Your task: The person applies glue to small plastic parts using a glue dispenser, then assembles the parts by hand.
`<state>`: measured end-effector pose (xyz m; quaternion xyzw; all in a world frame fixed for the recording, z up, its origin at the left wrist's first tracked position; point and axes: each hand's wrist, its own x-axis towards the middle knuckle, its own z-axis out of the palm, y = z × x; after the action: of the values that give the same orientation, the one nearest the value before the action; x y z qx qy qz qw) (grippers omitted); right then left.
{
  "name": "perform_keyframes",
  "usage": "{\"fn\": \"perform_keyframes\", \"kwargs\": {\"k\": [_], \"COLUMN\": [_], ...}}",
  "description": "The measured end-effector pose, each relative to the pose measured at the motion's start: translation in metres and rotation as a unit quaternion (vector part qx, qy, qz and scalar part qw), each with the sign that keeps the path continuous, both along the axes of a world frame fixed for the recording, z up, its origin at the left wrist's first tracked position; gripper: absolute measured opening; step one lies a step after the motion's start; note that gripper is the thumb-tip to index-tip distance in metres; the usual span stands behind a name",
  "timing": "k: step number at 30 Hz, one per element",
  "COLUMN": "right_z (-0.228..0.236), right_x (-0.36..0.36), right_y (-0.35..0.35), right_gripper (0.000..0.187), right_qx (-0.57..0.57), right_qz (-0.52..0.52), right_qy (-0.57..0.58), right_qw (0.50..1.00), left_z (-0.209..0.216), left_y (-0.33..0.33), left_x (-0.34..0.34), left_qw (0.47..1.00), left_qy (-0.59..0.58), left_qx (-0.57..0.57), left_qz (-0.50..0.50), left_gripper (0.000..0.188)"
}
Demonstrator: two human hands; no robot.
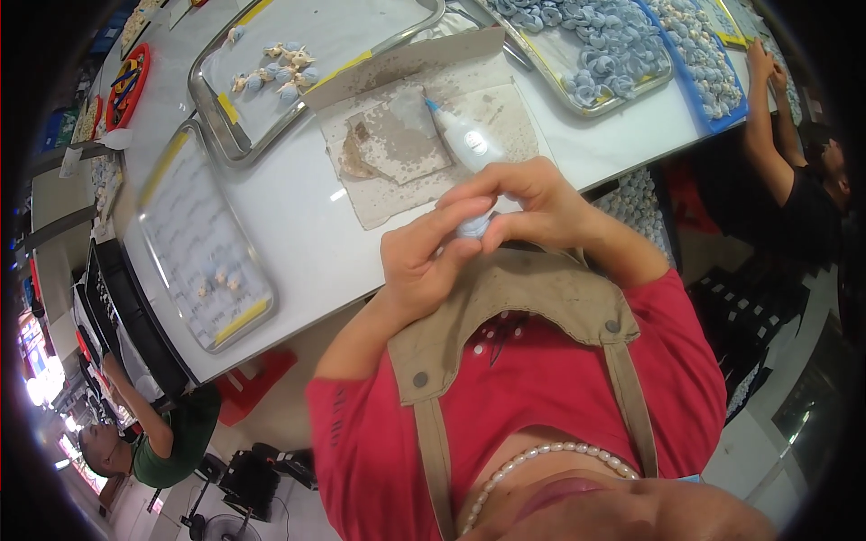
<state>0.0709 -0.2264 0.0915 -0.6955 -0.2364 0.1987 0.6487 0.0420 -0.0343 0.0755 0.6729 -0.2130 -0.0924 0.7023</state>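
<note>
Both hands meet just past the table's near edge, in front of my apron. A small light-blue, rounded piece (473, 226) is pinched between them, mostly covered by fingers. My left hand (419, 257) is closed on its left side, thumb and fingertips pressed to it. My right hand (534, 203) curls round the other side with thumb and forefinger. Right beyond the hands, a white squeeze bottle (466, 140) with a blue tip lies on a stained cardboard sheet (397, 194). The sheet carries dried, brownish smears.
A metal tray (203, 86) at the far left holds several small blue-and-cream figures. Another tray (180, 239) bears a few tiny pieces. Light-blue shell-like parts fill a tray (591, 110) at right, beside a blue tray (741, 108) of finished-looking pieces. Co-workers sit at both sides.
</note>
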Motion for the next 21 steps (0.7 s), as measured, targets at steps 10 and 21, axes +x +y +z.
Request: {"fn": "perform_keyframes", "kwargs": {"k": [10, 21], "right_z": [-0.010, -0.040], "right_x": [-0.015, 0.005], "right_y": [0.012, 0.003], "right_gripper": [0.034, 0.051], "right_qx": [-0.021, -0.313], "right_qz": [-0.016, -0.245], "right_qy": [-0.040, -0.168], "right_qw": [0.999, 0.902], "left_z": [0.004, -0.005], "left_y": [0.025, 0.218], "left_x": [-0.013, 0.055], "left_qw": [0.993, 0.610], "left_qy": [0.030, -0.199], "left_qx": [0.113, 0.645], "left_qz": [-0.017, 0.415], "left_gripper": [0.029, 0.026]}}
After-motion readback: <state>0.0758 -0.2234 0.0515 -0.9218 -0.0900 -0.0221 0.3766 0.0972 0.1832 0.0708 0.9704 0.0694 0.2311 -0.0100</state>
